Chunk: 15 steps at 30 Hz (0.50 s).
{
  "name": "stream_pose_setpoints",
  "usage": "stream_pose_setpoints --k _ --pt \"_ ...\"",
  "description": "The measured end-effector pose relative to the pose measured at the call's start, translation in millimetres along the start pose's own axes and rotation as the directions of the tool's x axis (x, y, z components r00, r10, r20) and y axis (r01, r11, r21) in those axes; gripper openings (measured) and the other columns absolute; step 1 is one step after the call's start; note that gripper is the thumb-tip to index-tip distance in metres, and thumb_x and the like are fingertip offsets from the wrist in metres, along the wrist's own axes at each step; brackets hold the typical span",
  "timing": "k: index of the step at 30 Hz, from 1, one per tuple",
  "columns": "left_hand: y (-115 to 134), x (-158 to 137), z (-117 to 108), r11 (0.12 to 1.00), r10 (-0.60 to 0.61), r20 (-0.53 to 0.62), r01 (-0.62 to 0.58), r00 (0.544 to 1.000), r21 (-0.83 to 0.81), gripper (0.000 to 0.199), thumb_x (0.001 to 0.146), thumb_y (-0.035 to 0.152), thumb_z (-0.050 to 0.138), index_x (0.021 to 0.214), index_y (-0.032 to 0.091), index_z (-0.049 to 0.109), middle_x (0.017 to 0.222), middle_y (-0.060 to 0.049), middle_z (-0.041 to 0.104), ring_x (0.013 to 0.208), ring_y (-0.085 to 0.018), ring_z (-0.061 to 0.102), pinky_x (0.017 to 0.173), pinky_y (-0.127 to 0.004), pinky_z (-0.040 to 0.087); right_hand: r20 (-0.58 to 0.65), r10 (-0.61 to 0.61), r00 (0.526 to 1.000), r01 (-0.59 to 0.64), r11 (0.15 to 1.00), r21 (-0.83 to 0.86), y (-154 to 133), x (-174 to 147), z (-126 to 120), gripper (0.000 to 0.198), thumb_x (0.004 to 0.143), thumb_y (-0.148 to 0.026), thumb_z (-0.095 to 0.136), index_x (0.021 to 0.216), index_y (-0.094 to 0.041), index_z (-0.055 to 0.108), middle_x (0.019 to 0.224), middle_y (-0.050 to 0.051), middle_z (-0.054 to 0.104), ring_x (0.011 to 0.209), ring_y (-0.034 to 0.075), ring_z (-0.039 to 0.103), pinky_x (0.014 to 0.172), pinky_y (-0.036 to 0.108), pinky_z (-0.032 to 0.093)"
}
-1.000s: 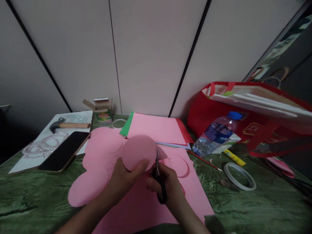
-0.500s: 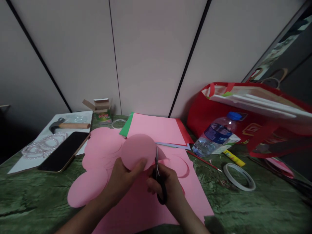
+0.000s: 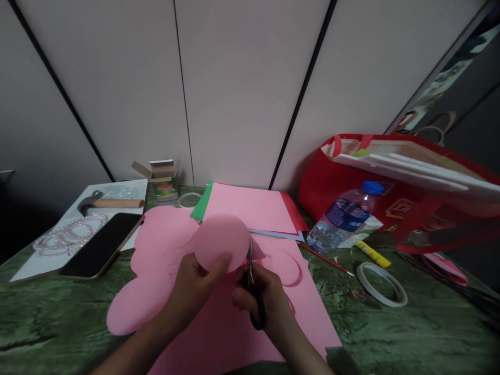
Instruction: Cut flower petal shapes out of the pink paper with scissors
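Between the thumb and fingers of my left hand (image 3: 199, 284) is a round pink paper disc (image 3: 222, 242), held up above the sheets. My right hand (image 3: 265, 294) is closed around the black handles of a pair of scissors (image 3: 252, 281), whose blades point up along the disc's right edge. Beneath both hands lies a large pink paper sheet (image 3: 234, 333) with curved cut-offs (image 3: 287, 266) on it. To the left, several pink paper circles (image 3: 166, 232) overlap in a pile, and a pink oval piece (image 3: 138, 302) lies nearer to me.
Behind are stacked coloured sheets (image 3: 250, 208) and a small open box (image 3: 164, 182). On the left lie a hammer (image 3: 113, 202), bead strings (image 3: 70, 237) and a phone (image 3: 103, 245). Right: a water bottle (image 3: 344, 216), red bag (image 3: 351, 177), glue tube (image 3: 373, 253), tape roll (image 3: 361, 276), red pencil (image 3: 328, 259).
The view has shifted very slightly. Both hands, the disc and the scissors stay almost where they were, with the scissor blades still by the disc's right edge.
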<state>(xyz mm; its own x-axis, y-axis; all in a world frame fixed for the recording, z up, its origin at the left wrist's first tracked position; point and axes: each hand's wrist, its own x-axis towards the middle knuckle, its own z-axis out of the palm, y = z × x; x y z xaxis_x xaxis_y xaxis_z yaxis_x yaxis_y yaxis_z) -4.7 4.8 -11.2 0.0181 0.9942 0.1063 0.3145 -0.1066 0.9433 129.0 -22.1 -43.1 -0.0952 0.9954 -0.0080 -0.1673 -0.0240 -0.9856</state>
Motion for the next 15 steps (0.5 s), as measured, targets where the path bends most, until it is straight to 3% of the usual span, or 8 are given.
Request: stream_pose_setpoints --k 6,15 --pt "4.3 0.2 -0.6 0.999 -0.005 0.065 0.007 0.998 -0.034 0.021 0.069 0.031 0.058 0.058 0.014 0.061 0.055 -0.001 0.060 0.052 -0.014 0.052 0.044 -0.021 0.040 0.003 -0.051 0.999 0.051 0.999 -0.002 -4.5 1.9 -1.7 0.031 0.055 -0.035 0.075 0.068 -0.017 0.053 0.057 -0.005 0.044 0.050 0.009 0.033 0.046 0.021 0.028" --pt "2.9 1.6 -0.1 1.000 0.005 0.045 -0.005 0.999 0.008 0.023 0.070 0.032 0.058 0.055 0.014 0.058 0.051 0.001 0.055 0.049 -0.012 0.047 0.042 -0.020 0.037 0.012 -0.031 0.999 0.030 0.999 0.019 -2.4 0.8 -3.5 0.035 0.054 -0.036 0.076 0.071 -0.016 0.053 0.057 -0.005 0.044 0.051 0.009 0.034 0.046 0.021 0.027"
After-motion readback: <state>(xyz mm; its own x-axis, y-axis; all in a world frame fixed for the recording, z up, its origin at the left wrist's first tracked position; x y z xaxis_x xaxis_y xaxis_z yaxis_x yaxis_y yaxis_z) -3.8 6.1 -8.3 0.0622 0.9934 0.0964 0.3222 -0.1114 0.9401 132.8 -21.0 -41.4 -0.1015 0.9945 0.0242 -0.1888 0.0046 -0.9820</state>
